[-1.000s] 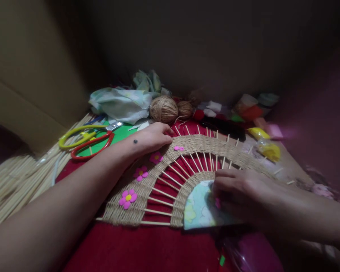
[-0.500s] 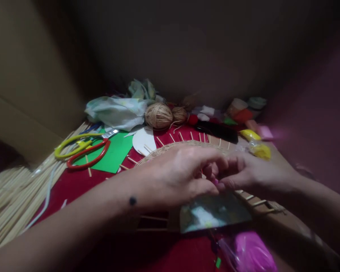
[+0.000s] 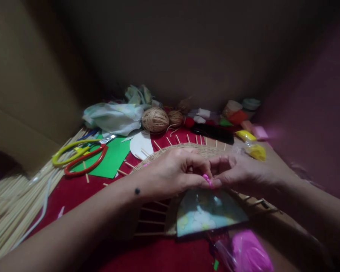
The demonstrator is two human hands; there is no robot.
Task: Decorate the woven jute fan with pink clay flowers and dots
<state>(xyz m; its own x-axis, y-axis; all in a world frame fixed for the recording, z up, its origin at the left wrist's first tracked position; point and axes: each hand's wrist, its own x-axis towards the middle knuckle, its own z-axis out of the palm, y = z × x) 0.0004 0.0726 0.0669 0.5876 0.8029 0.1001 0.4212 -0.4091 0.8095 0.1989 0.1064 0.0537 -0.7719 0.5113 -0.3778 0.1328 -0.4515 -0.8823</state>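
Observation:
A small piece of pink clay (image 3: 206,180) is pinched between the fingertips of my left hand (image 3: 172,170) and my right hand (image 3: 243,174), which meet in the middle. Both hands are closed. Below them spreads a woven fan-shaped frame (image 3: 184,148) with thin sticks poking out past its rim. My left hand and forearm hide part of it. At its lower middle lies a half-round panel of pale flowered material (image 3: 202,221). A bit of pink shows on the weave beside my left wrist.
Red-and-yellow-handled scissors (image 3: 86,155) lie over green sheet (image 3: 110,158). Behind are twine balls (image 3: 155,119), cloth (image 3: 113,115) and a black object (image 3: 212,133). Yellow packets (image 3: 256,151) lie right, a bag of pink clay (image 3: 251,253) in front, and long sticks (image 3: 14,204) left.
My fingers have shifted, and more of the pink clay shows between the fingertips. The view has moved slightly, so the surroundings sit a little lower and further left.

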